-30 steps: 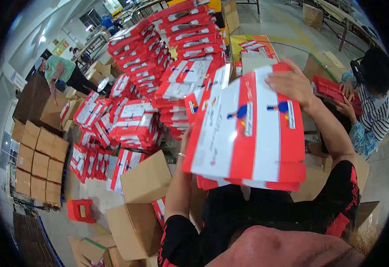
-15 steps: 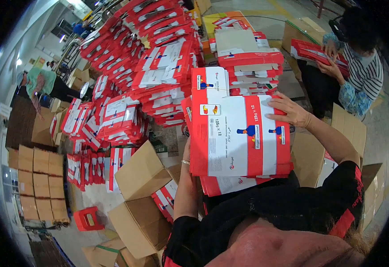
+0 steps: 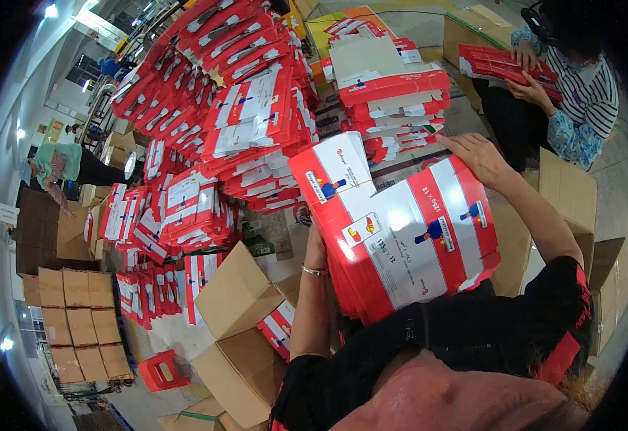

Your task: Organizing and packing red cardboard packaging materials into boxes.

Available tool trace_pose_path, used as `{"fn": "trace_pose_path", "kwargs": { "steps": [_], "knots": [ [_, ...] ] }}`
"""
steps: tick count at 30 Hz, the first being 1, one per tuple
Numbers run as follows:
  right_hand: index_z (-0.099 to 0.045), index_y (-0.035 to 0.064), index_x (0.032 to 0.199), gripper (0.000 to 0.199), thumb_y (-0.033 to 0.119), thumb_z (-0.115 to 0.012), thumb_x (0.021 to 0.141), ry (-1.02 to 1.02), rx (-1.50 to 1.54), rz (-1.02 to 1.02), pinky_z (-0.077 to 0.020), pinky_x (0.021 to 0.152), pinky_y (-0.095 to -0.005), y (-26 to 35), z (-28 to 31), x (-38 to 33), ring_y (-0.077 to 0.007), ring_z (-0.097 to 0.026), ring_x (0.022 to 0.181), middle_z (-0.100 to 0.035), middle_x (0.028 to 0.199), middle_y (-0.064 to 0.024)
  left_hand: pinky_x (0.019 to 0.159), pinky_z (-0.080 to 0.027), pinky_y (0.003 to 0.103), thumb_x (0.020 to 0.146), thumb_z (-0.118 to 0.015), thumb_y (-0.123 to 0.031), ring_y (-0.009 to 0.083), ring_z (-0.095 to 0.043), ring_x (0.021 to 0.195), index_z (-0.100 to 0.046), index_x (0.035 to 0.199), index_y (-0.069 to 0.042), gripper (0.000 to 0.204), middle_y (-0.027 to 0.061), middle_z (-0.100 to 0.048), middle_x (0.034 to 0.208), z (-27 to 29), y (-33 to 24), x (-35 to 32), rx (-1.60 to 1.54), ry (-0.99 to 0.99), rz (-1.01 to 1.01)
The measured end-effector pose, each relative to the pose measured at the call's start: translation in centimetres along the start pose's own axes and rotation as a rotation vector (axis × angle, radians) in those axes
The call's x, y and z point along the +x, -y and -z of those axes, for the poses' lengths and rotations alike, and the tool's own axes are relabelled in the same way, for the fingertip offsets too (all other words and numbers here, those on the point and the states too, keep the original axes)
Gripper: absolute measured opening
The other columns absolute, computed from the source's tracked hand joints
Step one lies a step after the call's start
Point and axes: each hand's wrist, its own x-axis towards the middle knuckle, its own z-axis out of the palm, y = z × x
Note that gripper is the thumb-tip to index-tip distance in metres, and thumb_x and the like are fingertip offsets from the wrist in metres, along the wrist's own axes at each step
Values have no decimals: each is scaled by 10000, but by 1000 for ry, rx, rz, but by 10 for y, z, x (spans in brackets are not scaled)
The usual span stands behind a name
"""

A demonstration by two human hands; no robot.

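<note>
One thick stack: a wad of red-and-white flat cartons point(image 3: 400, 248), right up against the wearer's body, lying askew with its glossy printed face up.
Slip danger: watch those shiny faces, because uneven pressure from the two sides could send the upper layers sliding; I'd judge the tilt and loose layering to be the likely cause.
Flap danger: that narrow end juts out at the upper left, and it might bend if it were knocked.
Left hand point(image 3: 316, 246): at the stack's left edge, fingers hidden behind it, so how tightly they close, I cannot tell.
Right hand point(image 3: 482, 159): half open, fingers slightly bent, lying against the far right corner; whether it truly pinches, cannot tell.
Brown box point(image 3: 231, 381): flaps spread, just beside the left forearm, red-and-white packaging inside.
Red stool point(image 3: 161, 371): out on the floor, beyond the box.
Big heap point(image 3: 249, 115): more flat cartons, piled high ahead.
Co-worker point(image 3: 590, 97): over on the right, striped top, both hands on a red bundle point(image 3: 490, 63).
Farthest left: someone in a green top point(image 3: 61, 161), bending over.
</note>
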Motion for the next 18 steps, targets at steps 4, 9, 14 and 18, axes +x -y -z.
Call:
{"fn": "trace_pose_path", "kwargs": {
  "steps": [4, 9, 14, 18],
  "knots": [
    [-290, 157, 1485, 643, 264, -571, 916, -211, 412, -239, -412, 1015, -393, -7, -21, -17, -277, -540, 1178, -511, 1354, -177, 942, -472, 341, 1010, -421, -412, 158, -567, 1087, -490, 1326, -21, 508, 76, -594, 1238, 1, 3, 5, 108, -29, -15],
    [-300, 114, 1483, 672, 509, -477, 969, -172, 1628, -1069, -465, 920, -348, -10, -85, -68, -169, -552, 1130, -550, 1311, -116, 944, -449, 308, 978, -502, -421, 150, -552, 1084, -494, 1319, 8, 549, 76, -589, 1238, 7, 21, 4, 251, 1, -102],
    [-548, -26, 1242, 500, 332, -652, 910, -22, 1518, -859, -501, 810, -303, 60, -92, -70, -118, -608, 891, -657, 1002, -57, 993, -446, 355, 956, -442, -561, 219, -558, 1145, -442, 1373, -15, 687, 115, -542, 1317, -22, 7, -8, -46, -53, -115],
    [-568, -22, 1179, 366, 176, -669, 888, -322, 1279, -600, -506, 777, -274, 68, -44, -35, -92, -606, 845, -665, 984, -52, 1053, -410, 433, 911, -334, -708, 266, -497, 1246, -339, 1442, -64, 834, 124, -450, 1420, -34, -16, -31, -280, -87, 0]
  ]
}}
